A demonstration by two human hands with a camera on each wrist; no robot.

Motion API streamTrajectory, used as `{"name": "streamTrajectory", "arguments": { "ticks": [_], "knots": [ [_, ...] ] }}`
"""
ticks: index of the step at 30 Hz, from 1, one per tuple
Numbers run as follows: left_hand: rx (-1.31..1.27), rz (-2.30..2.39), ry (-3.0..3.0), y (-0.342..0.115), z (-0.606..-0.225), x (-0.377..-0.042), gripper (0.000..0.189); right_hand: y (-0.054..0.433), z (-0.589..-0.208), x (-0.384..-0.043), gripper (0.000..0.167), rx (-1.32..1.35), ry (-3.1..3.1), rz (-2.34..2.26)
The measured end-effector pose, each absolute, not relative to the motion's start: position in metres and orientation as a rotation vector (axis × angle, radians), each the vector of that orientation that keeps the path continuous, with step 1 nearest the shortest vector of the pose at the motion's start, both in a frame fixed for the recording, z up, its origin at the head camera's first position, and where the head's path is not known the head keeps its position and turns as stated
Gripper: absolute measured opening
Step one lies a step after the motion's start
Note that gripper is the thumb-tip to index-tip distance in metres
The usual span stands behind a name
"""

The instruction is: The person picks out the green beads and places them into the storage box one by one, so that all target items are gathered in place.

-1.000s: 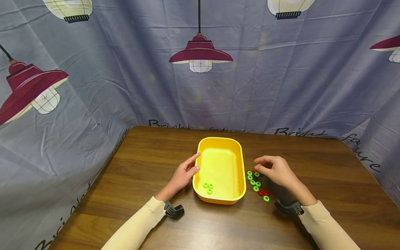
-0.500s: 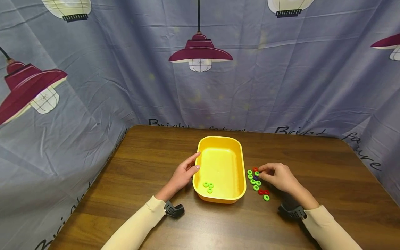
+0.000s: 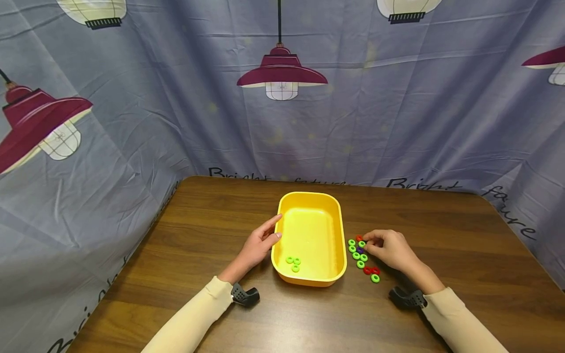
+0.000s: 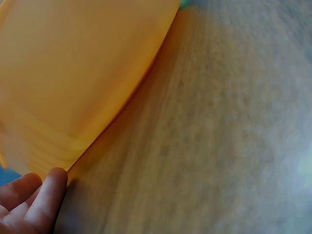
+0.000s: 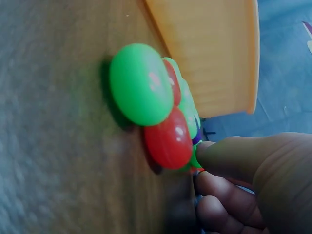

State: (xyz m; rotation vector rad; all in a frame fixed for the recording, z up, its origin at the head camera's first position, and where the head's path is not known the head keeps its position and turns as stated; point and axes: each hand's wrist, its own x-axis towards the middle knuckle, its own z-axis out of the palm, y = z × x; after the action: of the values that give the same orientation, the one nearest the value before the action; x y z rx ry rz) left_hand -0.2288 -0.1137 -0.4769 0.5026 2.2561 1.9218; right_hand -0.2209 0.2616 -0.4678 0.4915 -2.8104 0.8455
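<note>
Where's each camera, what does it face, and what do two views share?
Head: worn on the head, facing forward and down at the yellow tray, rings and table; left hand, right hand and sleeves show.
Left wrist: worn there, facing the tray's wall and table; left fingers show at lower left.
Right wrist: worn there, facing rings and tray; right fingers show at lower right.
Shared: head and right wrist show rings beside the tray.

Right hand [image 3: 392, 249] partly hides a green ring [image 5: 196, 157]; whether pinched, unclear. Left wrist view: tray [image 4: 92, 63] cut off, table [image 4: 219, 122] blurred.
</note>
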Motion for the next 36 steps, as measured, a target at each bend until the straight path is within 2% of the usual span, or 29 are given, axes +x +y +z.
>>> {"name": "streamTrajectory", "arguments": {
  "ticks": [25, 36],
  "knots": [
    [0.49, 1.896, 2.289, -0.1145, -0.4782, -0.2286, 0.055, 0.2636, -0.4688, -0.2196, 0.014, 0.544, -2.842, 0.835],
    [0.5, 1.921, 2.26, -0.114, -0.4778, -0.2289, 0.056, 0.2645, -0.4689, -0.2186, 0.01, 0.558, -2.833, 0.845]
  ]
}}
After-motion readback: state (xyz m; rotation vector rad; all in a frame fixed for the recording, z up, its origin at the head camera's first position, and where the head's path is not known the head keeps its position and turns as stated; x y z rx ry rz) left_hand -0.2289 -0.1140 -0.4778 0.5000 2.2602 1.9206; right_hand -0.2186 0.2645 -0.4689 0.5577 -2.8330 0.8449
